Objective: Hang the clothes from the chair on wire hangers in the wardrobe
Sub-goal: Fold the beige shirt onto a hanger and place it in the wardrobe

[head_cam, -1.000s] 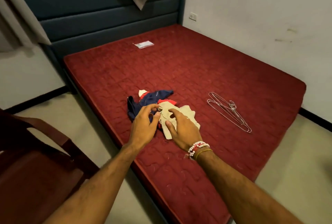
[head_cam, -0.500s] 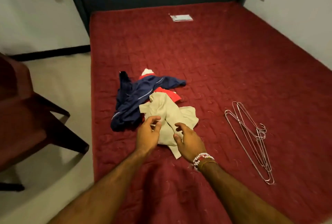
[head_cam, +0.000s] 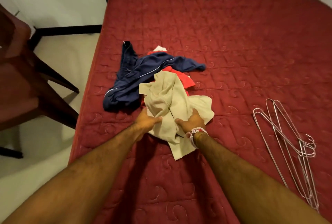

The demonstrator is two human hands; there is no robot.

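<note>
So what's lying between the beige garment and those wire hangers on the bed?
Nothing: in the head view, only bare red mattress separates the beige garment from the wire hangers.

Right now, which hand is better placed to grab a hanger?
The right hand, probably: the wire hangers lie on its side of the beige garment, which both hands grip; the left hand is farther.

- I see open mattress (head_cam: 242, 58) between the clothes pile (head_cam: 149, 69) and the wire hangers (head_cam: 287, 139).
- Off its left edge, the chair (head_cam: 21, 87) crowds my approach.
</note>
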